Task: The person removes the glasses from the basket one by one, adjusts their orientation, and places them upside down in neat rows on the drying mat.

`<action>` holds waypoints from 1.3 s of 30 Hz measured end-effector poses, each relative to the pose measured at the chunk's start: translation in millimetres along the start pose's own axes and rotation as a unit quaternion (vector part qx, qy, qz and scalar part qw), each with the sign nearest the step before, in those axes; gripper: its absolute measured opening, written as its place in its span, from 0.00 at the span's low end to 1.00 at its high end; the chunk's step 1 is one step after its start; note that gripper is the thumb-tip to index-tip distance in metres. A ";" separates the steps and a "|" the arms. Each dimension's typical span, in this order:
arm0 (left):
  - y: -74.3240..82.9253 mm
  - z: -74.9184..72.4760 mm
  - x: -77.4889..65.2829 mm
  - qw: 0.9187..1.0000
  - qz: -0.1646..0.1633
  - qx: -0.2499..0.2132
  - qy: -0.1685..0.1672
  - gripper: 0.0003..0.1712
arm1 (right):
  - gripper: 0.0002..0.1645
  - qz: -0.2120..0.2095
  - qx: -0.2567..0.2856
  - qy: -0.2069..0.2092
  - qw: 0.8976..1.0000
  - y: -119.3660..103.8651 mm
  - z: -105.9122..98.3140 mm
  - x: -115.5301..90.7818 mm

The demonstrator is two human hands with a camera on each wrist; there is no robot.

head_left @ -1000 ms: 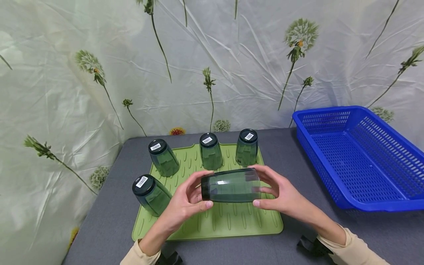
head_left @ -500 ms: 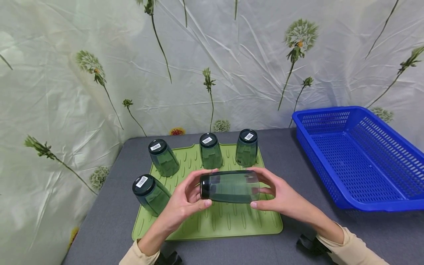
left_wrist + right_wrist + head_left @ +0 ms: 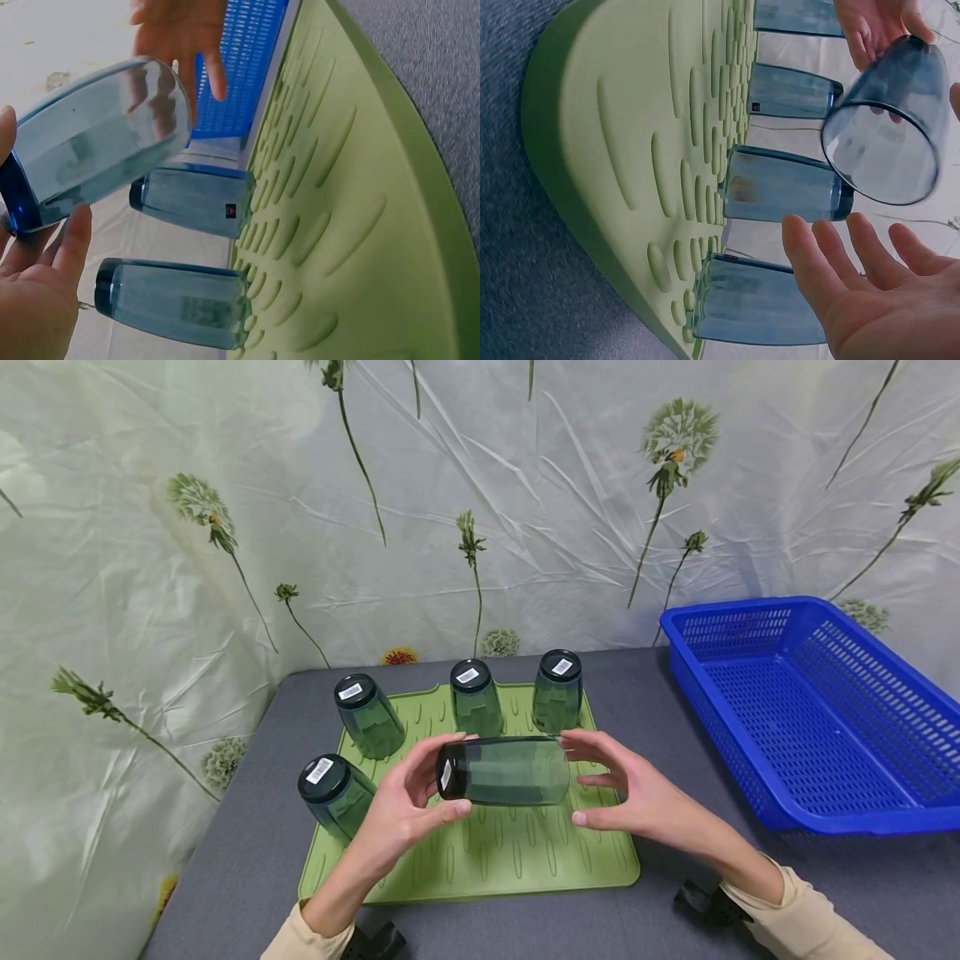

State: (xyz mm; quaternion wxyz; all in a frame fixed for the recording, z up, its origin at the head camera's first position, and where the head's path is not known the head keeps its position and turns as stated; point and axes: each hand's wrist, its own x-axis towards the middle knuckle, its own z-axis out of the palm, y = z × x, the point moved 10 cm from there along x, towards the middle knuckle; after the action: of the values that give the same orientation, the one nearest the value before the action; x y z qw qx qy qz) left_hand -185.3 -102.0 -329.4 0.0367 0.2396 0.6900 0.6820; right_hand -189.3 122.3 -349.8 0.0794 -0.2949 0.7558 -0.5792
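My left hand (image 3: pixel 401 806) grips a dark green see-through tumbler (image 3: pixel 517 771) near its thick base, holding it on its side above the mat. A white label shows on the base. Its mouth points right, toward my right hand (image 3: pixel 626 789), whose spread fingers stand just off the rim. In the right wrist view the tumbler's open rim (image 3: pixel 881 154) faces the camera, with the right palm (image 3: pixel 900 300) apart from it. Several matching tumblers stand upside down on the ribbed green mat (image 3: pixel 555 860): one at front left (image 3: pixel 341 797), others along the back, such as the middle one (image 3: pixel 477 702).
At the right, a blue perforated plastic basket (image 3: pixel 802 818) sits on the grey cloth-covered table (image 3: pixel 705 760). A pale sheet with dandelion prints (image 3: pixel 360 585) hangs behind the table and along its left side.
The tumbler has shifted slightly left and up in my left hand, its labelled base turning into view. My right hand's fingers have let go of the rim and spread apart.
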 end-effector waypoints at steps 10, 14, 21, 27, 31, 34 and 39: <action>10.2 -7.6 1.3 0.998 0.044 0.043 0.009 0.38 | 0.46 -0.006 -0.001 -0.003 1.000 0.2 -2.3 1.3; 12.5 -11.1 1.6 0.998 0.049 0.043 0.019 0.38 | 0.46 -0.006 0.000 0.000 1.000 1.7 -4.1 1.7; 12.5 -19.3 0.9 0.997 0.034 0.043 0.053 0.36 | 0.48 -0.007 0.002 0.005 1.000 1.0 -7.3 1.7; 7.3 -23.8 0.9 0.995 0.014 0.071 0.075 0.33 | 0.48 -0.003 -0.004 0.009 1.000 1.9 -9.2 2.0; 6.5 -23.1 1.5 0.993 0.024 0.092 0.074 0.32 | 0.47 -0.004 -0.009 0.012 1.000 1.8 -10.9 2.4; 5.1 -21.1 2.1 0.992 0.032 0.101 0.068 0.32 | 0.46 -0.006 -0.016 0.019 1.000 1.7 -13.2 2.5; -1.3 -17.6 2.5 0.992 0.026 0.104 0.060 0.33 | 0.45 -0.010 -0.021 0.027 0.999 2.0 -16.0 2.5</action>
State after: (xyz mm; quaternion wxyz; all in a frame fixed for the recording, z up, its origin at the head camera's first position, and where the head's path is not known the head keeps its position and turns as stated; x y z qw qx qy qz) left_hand -194.5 -117.3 -328.8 -0.0477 0.2192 0.7516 0.6203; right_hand -199.4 134.5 -346.1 0.0467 -0.2884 0.7665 -0.5719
